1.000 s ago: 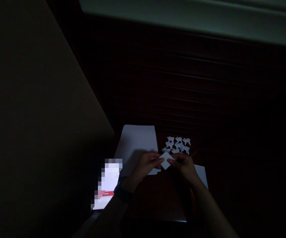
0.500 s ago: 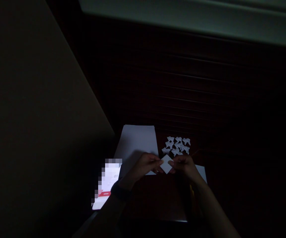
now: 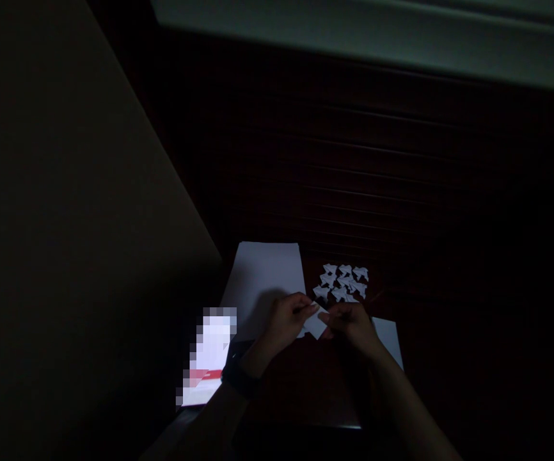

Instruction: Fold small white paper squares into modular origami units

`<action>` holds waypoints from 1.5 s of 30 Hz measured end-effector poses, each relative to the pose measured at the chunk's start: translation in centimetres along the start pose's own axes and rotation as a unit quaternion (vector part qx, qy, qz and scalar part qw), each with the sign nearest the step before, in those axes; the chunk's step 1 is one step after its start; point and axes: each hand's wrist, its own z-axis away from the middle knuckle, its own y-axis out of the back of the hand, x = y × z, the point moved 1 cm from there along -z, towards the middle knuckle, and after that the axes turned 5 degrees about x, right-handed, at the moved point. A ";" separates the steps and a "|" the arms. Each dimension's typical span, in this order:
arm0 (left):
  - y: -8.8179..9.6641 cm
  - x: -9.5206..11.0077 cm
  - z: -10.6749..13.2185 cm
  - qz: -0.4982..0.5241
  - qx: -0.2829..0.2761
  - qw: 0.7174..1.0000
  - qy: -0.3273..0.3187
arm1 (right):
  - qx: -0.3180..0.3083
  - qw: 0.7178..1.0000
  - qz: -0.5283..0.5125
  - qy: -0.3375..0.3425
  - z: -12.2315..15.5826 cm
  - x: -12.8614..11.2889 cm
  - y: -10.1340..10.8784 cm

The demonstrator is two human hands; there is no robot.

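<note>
Both hands meet over the near part of a dark wooden bench (image 3: pixel 315 390), in very dim light. The left hand (image 3: pixel 285 321) is closed in a pinch on the left edge of a small white paper piece (image 3: pixel 316 323), and the right hand (image 3: pixel 354 324) pinches its right side, so the piece is held between the fingertips, tilted, just above the bench. A dark wristband (image 3: pixel 238 379) sits on the left wrist.

Beyond the left hand lies a large white sheet (image 3: pixel 265 272), flat on the bench. Beyond the right hand, just beside that sheet, a cluster of small folded paper shapes (image 3: pixel 344 282) lies in rows. Another white sheet (image 3: pixel 390 335) shows partly from under the right hand and forearm. Left of the left forearm a lit phone screen (image 3: pixel 207 368) glows white with a red band
</note>
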 end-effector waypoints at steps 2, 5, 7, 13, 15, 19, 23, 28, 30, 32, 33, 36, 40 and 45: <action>-0.1 -0.2 0.1 0.010 -0.033 0.999 0.011 | 0.027 1.000 -0.014 -0.004 -0.1 0.3 0.0; 0.1 -0.6 0.2 0.026 -0.071 0.996 0.056 | 0.024 0.999 -0.033 -0.003 -0.2 0.6 0.1; 0.5 -0.6 0.2 0.040 -0.084 0.993 0.078 | 0.006 0.999 -0.044 0.007 -0.2 0.5 0.1; 0.8 -0.8 0.3 0.006 -0.130 0.988 0.083 | 0.021 0.996 0.015 0.084 -0.1 -0.9 -0.1; 0.5 -1.1 0.3 -0.028 -0.127 0.989 0.064 | 0.048 0.992 0.066 0.101 -0.2 -1.2 -0.3; -0.1 -1.4 0.4 -0.051 -0.132 0.989 0.037 | 0.095 0.985 0.111 0.090 -0.3 -0.8 -0.6; -0.1 -1.1 0.5 -0.055 -0.145 0.988 0.019 | 0.133 0.981 0.112 0.089 -0.4 -0.3 -0.5; -0.1 -0.8 0.5 -0.077 -0.114 0.990 -0.012 | 0.118 0.980 0.119 0.104 -0.3 -0.8 -0.7; -0.2 -0.6 0.6 -0.073 -0.103 0.992 -0.023 | 0.109 0.979 0.131 0.113 -0.2 -1.0 -0.7; -0.2 -0.3 0.7 -0.071 -0.097 0.992 -0.026 | 0.112 0.976 0.147 0.112 -0.1 -1.0 -0.8; -0.2 -0.2 0.7 -0.069 -0.097 0.993 -0.023 | 0.116 0.975 0.153 0.111 -0.1 -0.9 -0.7; 0.0 0.2 0.8 -0.059 -0.114 0.992 -0.004 | 0.124 0.974 0.154 0.113 -0.1 -0.6 -0.7; 0.4 0.2 0.6 -0.039 -0.161 0.986 0.030 | 0.117 0.976 0.145 0.115 -0.2 -0.7 -0.6; 0.6 0.0 0.4 -0.004 -0.163 0.984 0.068 | 0.107 0.979 0.145 0.097 -0.2 -0.7 -0.2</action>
